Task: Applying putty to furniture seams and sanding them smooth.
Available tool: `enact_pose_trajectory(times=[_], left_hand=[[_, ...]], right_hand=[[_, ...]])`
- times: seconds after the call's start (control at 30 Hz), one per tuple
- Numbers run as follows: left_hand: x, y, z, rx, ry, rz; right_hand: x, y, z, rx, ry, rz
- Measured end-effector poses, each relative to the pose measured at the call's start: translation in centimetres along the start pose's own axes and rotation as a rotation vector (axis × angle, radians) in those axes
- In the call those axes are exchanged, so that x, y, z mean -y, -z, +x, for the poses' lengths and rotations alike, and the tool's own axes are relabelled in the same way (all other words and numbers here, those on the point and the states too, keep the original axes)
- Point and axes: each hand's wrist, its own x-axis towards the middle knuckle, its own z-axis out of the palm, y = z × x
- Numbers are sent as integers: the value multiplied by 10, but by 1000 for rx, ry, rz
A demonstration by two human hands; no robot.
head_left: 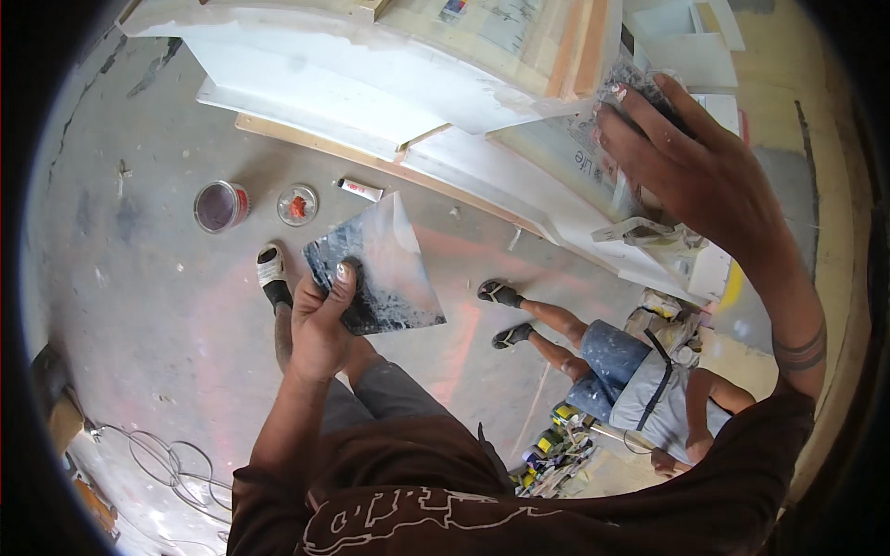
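My left hand [321, 324] is closed on the near edge of a thin, four-sided flat plate [394, 255], thumb on top. Dark smears cover part of the plate, and its far corner is pale and shiny. Up at the right, my right hand [691, 153] reaches out to a large white panelled structure [306, 97]. Its fingers press a crumpled grey-and-white wad [627, 82] to the structure near a wooden edge strip [579, 51]. Whether the wad is cloth or plastic I cannot tell. Printed clear film [565, 139] partly shows under that hand.
On the grey floor stand an open can [221, 206] with dull purple inside, a round lid [298, 205] bearing orange-red paste, and a small white tube [360, 190]. A co-worker [612, 366] is at the right, near several bottles [547, 445]. Loose cable [167, 459] lies lower left.
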Motion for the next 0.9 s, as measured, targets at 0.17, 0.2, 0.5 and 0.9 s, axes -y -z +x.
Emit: enact_pose_trajectory(times=[0.17,0.2,0.5,0.9], left_hand=[[1,-1,0,-81,20,-40],[1,0,0,-83,10,-41],[12,20,3,-11,-19,-45],[4,9,2,-78,4,-82]], right_hand=[[-6,3,2,16,0,-40],[-7,5,4,27,13,-21],[-16,7,21,102,163,-22],[-22,30,22,108,65,-47]])
